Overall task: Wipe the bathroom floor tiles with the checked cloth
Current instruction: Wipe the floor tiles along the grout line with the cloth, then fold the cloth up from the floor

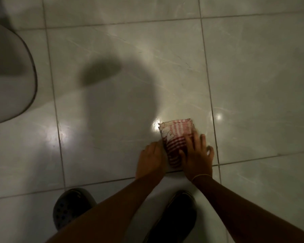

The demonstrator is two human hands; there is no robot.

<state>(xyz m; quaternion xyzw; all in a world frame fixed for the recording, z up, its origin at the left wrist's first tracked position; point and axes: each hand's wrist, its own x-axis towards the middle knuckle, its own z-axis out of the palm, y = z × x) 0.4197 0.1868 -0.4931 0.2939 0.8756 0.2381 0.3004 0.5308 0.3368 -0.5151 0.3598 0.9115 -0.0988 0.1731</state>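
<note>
Checked cloth [175, 139], red and white and folded, lies flat on the pale floor tiles [123, 95] near a grout line. Right hand [196, 156] presses on it with fingers spread, its grip unclosed. Left hand [150, 159] rests flat beside the cloth's edge, touching it, holding nothing. Dark clogs [72, 206] stand below.

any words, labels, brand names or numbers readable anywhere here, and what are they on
None: no readable text in this view.
The checked cloth shows only red and white stripes.
The dark perforated shoe shows no legible brand; the image is dim and blurred.
The floor tiles carry only veining and glare.
</note>
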